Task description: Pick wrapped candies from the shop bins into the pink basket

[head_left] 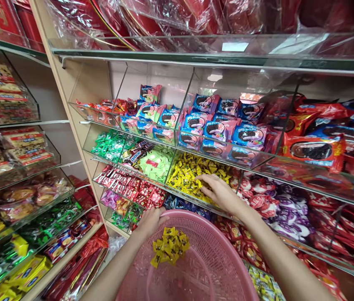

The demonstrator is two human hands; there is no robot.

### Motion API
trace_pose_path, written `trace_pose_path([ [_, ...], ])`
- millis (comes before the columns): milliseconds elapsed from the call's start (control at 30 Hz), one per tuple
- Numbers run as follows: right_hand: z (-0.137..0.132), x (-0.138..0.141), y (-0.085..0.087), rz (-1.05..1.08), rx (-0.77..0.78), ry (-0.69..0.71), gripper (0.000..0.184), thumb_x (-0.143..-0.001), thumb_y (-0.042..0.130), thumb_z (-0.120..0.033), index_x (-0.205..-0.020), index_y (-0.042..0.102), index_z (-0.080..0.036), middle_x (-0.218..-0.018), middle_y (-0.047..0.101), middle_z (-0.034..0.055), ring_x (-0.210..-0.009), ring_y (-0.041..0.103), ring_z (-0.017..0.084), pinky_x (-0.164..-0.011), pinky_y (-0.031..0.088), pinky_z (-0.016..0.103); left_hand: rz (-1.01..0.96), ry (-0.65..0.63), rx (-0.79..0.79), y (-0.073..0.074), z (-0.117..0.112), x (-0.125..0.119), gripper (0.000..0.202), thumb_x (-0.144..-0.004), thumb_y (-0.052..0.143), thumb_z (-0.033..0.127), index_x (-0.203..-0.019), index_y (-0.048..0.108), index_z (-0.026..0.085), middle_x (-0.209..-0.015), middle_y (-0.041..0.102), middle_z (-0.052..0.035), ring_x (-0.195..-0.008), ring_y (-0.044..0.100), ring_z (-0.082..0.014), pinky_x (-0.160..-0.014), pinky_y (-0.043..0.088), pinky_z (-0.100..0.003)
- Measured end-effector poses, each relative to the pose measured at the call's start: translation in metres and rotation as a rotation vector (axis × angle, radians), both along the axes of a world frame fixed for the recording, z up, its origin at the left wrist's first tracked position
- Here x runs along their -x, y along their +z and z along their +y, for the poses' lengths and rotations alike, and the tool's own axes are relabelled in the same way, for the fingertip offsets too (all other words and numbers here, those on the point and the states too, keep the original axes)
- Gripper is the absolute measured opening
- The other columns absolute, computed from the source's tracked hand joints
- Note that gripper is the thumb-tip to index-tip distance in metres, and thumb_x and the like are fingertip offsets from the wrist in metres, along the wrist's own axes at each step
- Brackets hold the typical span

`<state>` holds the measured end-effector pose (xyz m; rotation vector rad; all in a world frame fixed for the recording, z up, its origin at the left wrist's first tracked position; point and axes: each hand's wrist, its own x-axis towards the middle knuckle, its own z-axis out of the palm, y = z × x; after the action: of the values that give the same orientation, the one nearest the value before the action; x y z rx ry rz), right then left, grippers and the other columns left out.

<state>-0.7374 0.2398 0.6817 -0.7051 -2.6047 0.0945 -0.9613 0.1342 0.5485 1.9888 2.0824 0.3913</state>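
I have the yellow sweets (pixel 183 170) at my right hand's (pixel 213 189) ten o'clock, that hand nearer, fingers spread; my left hand (pixel 148 223) grips the basket (pixel 227 244) rim at eleven o'clock.

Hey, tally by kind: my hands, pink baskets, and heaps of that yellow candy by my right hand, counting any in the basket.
Hands: 2 (left hand, right hand)
Pink basket: 1
Yellow candy heaps: 2 (basket heap, shelf heap)
Total: 5
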Motion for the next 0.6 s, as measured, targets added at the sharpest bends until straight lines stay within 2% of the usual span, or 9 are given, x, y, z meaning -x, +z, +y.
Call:
trace_pose_path([
  [167,-0.011,0.002,0.009,0.052,-0.009,0.024,0.032,-0.087,0.043,-0.018,-0.118,0.048,-0.025,-0.109,0.058,0.0042,-0.100,0.051,0.019,-0.087,0.041,0.035,0.013,0.005,0.021,0.000,0.001,0.000,0.038,-0.086,0.032,0.050,-0.094,0.058,0.024,-0.082,0.064,-0.0070,-0.082,0.061,-0.0231,-0.062,0.037,-0.025],
  [267,-0.036,0.008,0.017,0.123,0.044,0.091,0.031,-0.087,0.044,-0.019,-0.117,0.048,-0.026,-0.114,0.057,0.0037,-0.106,0.049,0.018,-0.091,0.039,0.035,0.018,0.015,0.029,0.000,0.002,0.000,0.037,-0.086,0.033,0.050,-0.095,0.058,0.024,-0.082,0.064,-0.0073,-0.084,0.061,-0.0242,-0.064,0.039,-0.026],
  [333,-0.056,0.015,0.016,0.148,0.134,0.160,0.031,-0.087,0.045,-0.019,-0.116,0.049,-0.027,-0.117,0.055,0.0033,-0.109,0.048,0.017,-0.094,0.038,0.035,0.016,0.018,0.035,-0.001,0.003,0.000,0.036,-0.085,0.034,0.050,-0.098,0.058,0.025,-0.084,0.065,-0.0070,-0.085,0.061,-0.0238,-0.065,0.039,-0.026],
  [433,-0.076,0.027,-0.005,0.109,0.317,0.280,0.033,-0.086,0.046,-0.017,-0.117,0.050,-0.028,-0.119,0.055,0.0027,-0.109,0.049,0.016,-0.094,0.039,0.034,0.016,0.027,0.038,-0.001,0.002,-0.001,0.034,-0.086,0.036,0.047,-0.101,0.057,0.025,-0.087,0.065,-0.0071,-0.087,0.061,-0.0229,-0.067,0.039,-0.026],
  [533,-0.082,0.036,-0.045,0.054,0.448,0.343,0.037,-0.083,0.047,-0.012,-0.116,0.051,-0.027,-0.118,0.056,0.0015,-0.109,0.050,0.015,-0.095,0.039,0.033,0.019,0.027,0.033,-0.001,0.001,-0.001,0.032,-0.086,0.036,0.045,-0.101,0.057,0.025,-0.087,0.064,-0.0072,-0.088,0.061,-0.0229,-0.067,0.039,-0.026],
  [600,-0.080,0.038,-0.073,0.058,0.485,0.292,0.036,-0.080,0.048,-0.009,-0.111,0.055,-0.027,-0.114,0.059,-0.0011,-0.106,0.052,0.013,-0.093,0.041,0.028,0.020,0.023,0.028,-0.001,0.001,-0.001,0.033,-0.086,0.036,0.047,-0.098,0.057,0.026,-0.086,0.064,-0.0072,-0.086,0.061,-0.0232,-0.066,0.039,-0.026],
])
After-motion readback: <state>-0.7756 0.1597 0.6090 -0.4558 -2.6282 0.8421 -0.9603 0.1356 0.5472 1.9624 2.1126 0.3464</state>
